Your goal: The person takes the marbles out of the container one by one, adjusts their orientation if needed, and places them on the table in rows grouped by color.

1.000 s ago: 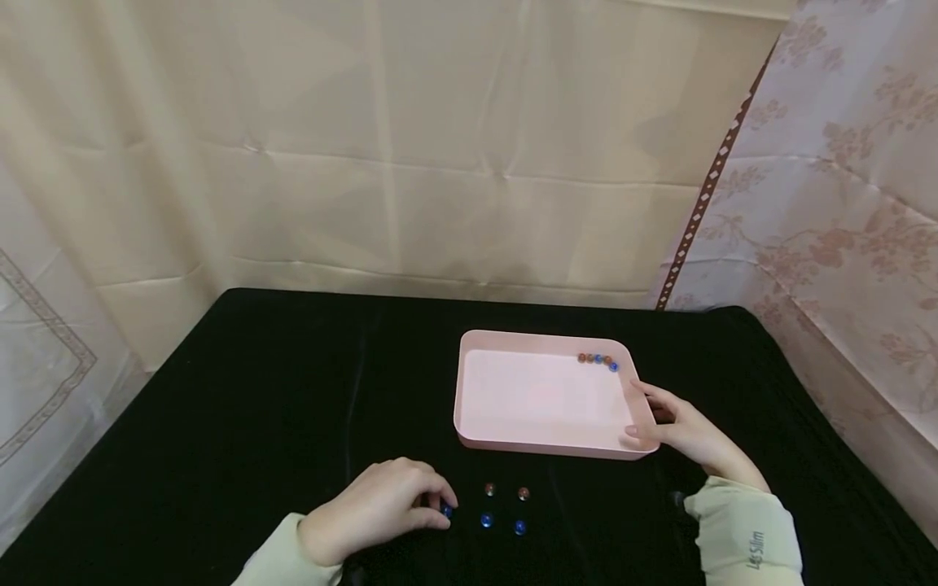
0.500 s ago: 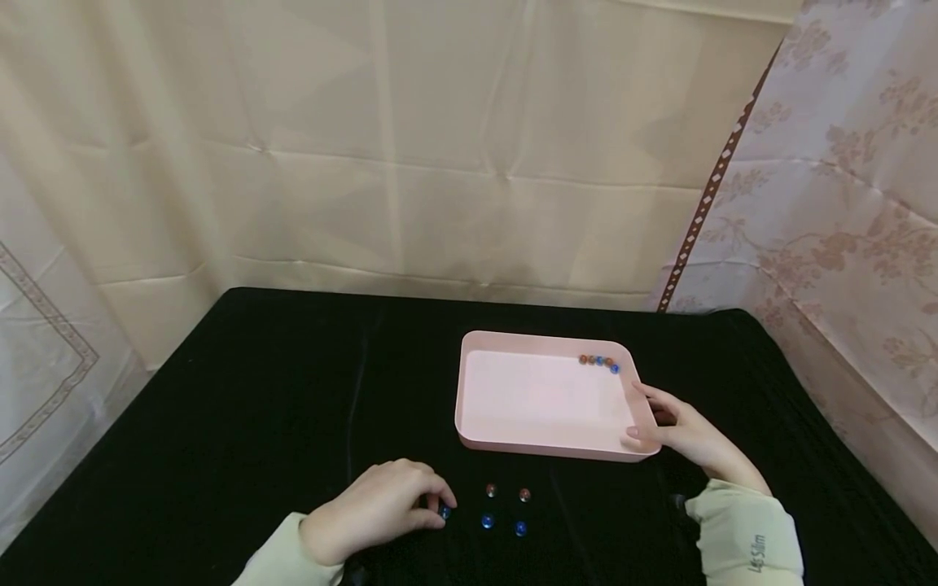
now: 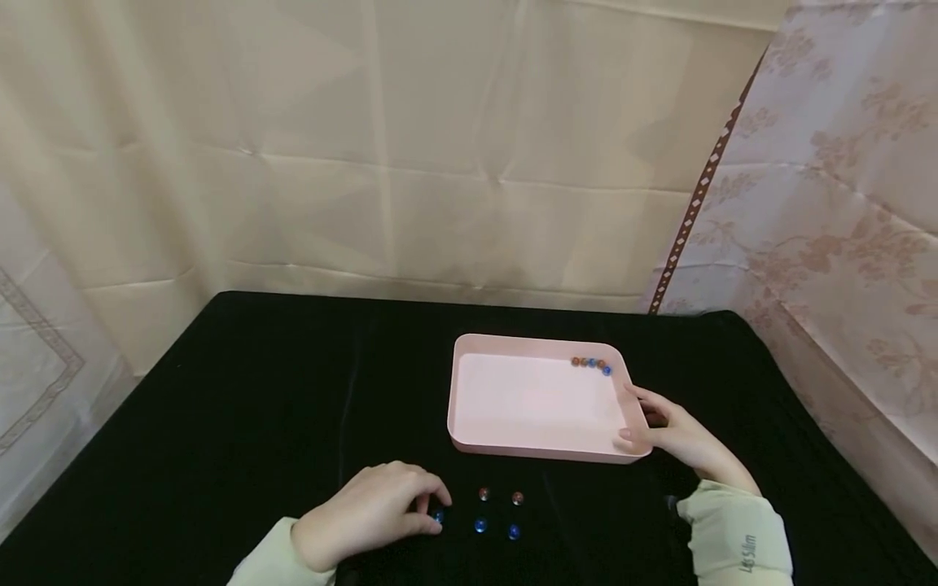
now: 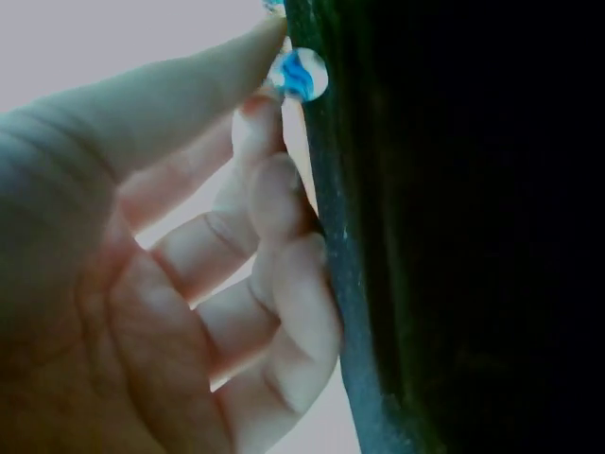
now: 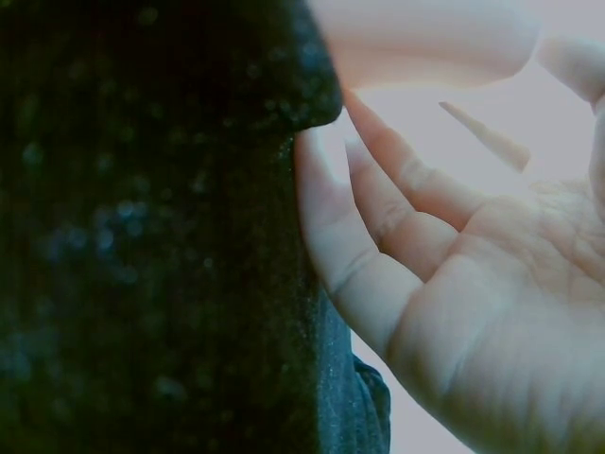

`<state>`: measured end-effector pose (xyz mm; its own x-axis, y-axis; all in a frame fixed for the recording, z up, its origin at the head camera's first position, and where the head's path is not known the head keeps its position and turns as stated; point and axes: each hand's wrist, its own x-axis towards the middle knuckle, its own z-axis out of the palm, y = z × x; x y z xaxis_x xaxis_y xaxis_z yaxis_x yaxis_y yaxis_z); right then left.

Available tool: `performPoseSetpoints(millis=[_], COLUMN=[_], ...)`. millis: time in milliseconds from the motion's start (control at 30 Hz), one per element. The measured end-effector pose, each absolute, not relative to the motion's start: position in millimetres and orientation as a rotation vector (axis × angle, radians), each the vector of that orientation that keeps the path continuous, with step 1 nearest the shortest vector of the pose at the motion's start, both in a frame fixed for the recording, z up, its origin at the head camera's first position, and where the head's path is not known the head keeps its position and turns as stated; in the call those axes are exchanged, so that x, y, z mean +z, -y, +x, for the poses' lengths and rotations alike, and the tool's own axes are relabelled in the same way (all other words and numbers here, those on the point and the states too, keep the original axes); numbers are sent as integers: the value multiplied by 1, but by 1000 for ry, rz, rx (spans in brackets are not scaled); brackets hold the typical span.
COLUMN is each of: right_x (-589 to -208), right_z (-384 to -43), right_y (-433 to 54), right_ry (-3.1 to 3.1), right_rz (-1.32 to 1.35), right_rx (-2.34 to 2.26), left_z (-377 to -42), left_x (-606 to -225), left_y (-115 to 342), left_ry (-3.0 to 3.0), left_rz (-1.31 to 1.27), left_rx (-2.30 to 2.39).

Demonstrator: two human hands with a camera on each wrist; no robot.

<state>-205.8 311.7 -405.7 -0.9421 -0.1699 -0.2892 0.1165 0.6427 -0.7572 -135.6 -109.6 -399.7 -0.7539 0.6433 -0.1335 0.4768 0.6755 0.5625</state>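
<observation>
Near the table's front, my left hand holds a blue marble between thumb and forefinger. In the left wrist view this marble is clear glass with a blue swirl, by the thumb's tip, and the other fingers curl loosely. To its right lie two reddish-brown marbles and, nearer me, two blue marbles. A shallow pink tray stands behind them. My right hand grips the tray's right side, thumb over the rim. Brown and blue marbles line the tray's back right corner.
Black cloth covers the table. A cream curtain hangs behind its back edge. On the right is a pink floral curtain, and on the left a white patterned cloth.
The whole view has shifted slightly left. The blue marble has moved a little left at my left hand, and its thumb and forefinger look slightly farther apart. Right hand and tray stay together, unchanged.
</observation>
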Motion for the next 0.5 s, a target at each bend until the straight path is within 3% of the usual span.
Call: performPoseSetpoints(millis=[500], right_x=[-403], right_z=[-204], right_y=[-311], right_ry=[-2503], right_rz=[-35], right_rx=[-1245], left_z=[-152], left_x=[-366], left_y=[95], left_ry=[-2681], left_rz=[1036], left_rx=[656])
